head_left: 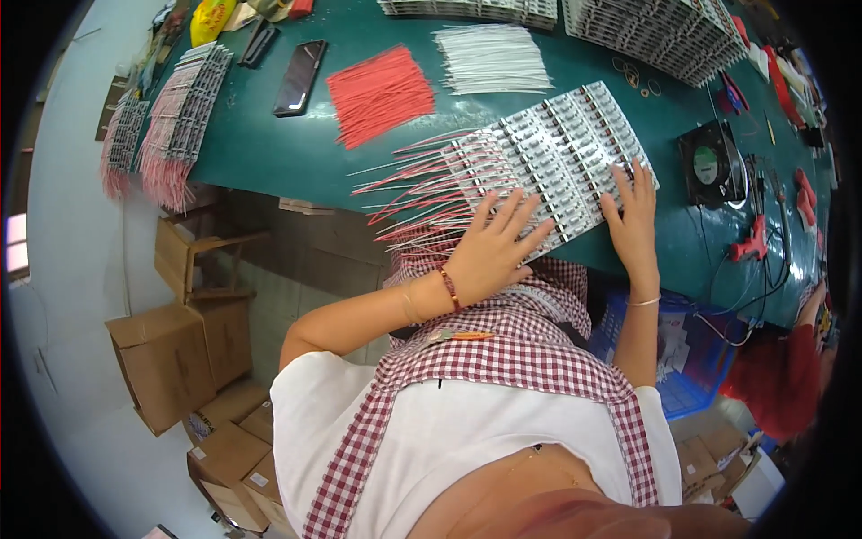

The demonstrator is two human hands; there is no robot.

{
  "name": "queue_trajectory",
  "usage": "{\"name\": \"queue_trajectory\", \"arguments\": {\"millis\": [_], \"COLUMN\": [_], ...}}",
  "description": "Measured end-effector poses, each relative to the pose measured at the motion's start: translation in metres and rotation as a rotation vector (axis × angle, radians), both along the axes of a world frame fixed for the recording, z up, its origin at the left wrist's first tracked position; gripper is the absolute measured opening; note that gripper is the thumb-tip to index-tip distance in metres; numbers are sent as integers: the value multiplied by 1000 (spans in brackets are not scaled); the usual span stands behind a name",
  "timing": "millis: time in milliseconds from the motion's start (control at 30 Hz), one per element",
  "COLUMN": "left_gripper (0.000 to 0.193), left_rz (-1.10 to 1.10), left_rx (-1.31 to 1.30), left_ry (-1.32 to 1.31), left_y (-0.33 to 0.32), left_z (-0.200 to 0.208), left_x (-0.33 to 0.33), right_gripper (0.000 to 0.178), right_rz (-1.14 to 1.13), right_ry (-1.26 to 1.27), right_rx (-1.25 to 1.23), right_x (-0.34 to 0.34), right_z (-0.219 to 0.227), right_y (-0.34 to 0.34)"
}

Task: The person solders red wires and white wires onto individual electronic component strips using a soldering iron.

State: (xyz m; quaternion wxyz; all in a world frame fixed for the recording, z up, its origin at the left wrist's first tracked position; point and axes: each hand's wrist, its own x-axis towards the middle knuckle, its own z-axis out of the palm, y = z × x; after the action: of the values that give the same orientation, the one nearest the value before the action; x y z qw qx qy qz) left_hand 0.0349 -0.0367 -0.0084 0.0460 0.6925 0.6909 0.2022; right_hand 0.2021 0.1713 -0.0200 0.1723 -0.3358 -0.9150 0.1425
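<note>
A panel of small circuit boards (566, 144) lies tilted on the green table in front of me. Thin red and white wires (413, 189) stick out past its left end. My left hand (498, 242) rests spread over the wired, near-left part of the panel. At the panel's right edge, my right hand (634, 216) lies with its fingers stretched out on the boards. Neither hand grips anything that I can see. Beyond the panel are a pile of loose red wires (382, 94) and a pile of white wires (492, 60).
Wired panels (184, 117) are stacked on the left, near a phone (300, 78). More board panels (655, 36) stand at the back right. A black fan (712, 164) and a red-handled tool (750, 241) sit on the right. A blue crate (687, 395) is below; a person in red (777, 382) is beside it.
</note>
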Motion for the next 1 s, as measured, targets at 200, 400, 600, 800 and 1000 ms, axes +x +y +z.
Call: {"name": "queue_trajectory", "arguments": {"millis": [200, 400, 600, 800, 1000], "left_gripper": [70, 58, 36, 15, 10], "left_rz": [26, -62, 144, 268, 268], "left_rx": [-112, -187, 199, 202, 241], "left_ry": [28, -117, 71, 245, 251], "left_y": [-17, -34, 83, 180, 186], "left_z": [4, 40, 7, -38, -44], "left_x": [-2, -37, -124, -144, -152], "right_gripper": [31, 45, 52, 46, 24], "right_rz": [19, -26, -41, -147, -548], "right_ry": [11, -125, -146, 40, 370], "right_rx": [-91, 1, 8, -127, 103], "right_x": [-5, -5, -7, 14, 115], "right_z": [2, 4, 5, 41, 57], "right_y": [-24, -68, -69, -56, -1]}}
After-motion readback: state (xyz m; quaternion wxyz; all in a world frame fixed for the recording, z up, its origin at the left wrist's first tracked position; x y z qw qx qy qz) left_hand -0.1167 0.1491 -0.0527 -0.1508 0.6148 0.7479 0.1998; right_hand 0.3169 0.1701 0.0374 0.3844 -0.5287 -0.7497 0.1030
